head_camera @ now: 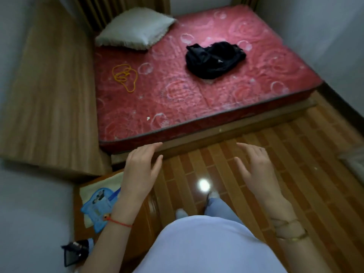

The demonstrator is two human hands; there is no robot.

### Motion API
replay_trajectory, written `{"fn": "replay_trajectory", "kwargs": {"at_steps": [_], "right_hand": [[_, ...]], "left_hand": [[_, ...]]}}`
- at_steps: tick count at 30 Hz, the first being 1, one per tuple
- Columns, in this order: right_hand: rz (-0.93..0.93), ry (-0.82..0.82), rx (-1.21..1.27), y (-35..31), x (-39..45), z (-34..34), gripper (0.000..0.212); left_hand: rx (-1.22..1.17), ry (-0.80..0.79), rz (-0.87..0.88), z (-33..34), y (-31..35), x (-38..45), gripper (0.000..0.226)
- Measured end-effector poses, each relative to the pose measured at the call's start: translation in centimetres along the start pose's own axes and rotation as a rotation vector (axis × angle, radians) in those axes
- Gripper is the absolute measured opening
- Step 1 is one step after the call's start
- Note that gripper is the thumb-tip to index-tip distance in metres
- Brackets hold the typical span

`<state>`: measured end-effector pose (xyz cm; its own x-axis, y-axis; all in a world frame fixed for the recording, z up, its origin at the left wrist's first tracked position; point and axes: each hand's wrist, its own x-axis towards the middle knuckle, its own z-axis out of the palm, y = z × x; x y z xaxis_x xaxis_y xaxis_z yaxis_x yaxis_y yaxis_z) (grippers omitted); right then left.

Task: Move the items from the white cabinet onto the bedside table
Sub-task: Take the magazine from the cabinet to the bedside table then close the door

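My left hand point(142, 168) hovers open, fingers spread, above the near corner of the bed and the right edge of the wooden bedside table point(77, 225). On that table lie a blue cartoon-print pouch point(97, 208) over a pale yellow cloth point(89, 191) and a small black object point(73, 253) at the near end. My right hand point(254, 168) is open too, held over the wooden floor, holding nothing. The white cabinet does not show in this view.
A bed with a red patterned mattress point(197, 91) fills the middle, carrying a white pillow point(136, 29), a black garment point(214, 59) and a yellow cord point(124, 75). A wooden headboard point(51, 107) stands at left. Wooden floor point(295, 164) lies at right, grey walls beyond.
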<state>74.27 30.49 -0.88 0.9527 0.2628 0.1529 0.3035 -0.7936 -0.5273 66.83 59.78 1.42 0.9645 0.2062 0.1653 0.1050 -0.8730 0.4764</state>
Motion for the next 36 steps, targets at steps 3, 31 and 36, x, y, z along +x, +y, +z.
{"fn": "replay_trajectory", "kwargs": {"at_steps": [3,31,36], "right_hand": [[0.14,0.093,-0.033,2.8,-4.4,-2.4,0.038],[1.161,0.679,-0.187,22.2,-54.2,-25.6,0.041],[1.272,0.765,-0.141,26.8,-58.0,-28.3,0.042]], "left_hand": [[-0.022,-0.077,0.15,1.5,3.3,1.0,0.035],[-0.225,-0.573,1.092,23.1,52.2,-21.1,0.032],[-0.23,-0.6,1.238,28.0,60.5,-23.7,0.031]]}}
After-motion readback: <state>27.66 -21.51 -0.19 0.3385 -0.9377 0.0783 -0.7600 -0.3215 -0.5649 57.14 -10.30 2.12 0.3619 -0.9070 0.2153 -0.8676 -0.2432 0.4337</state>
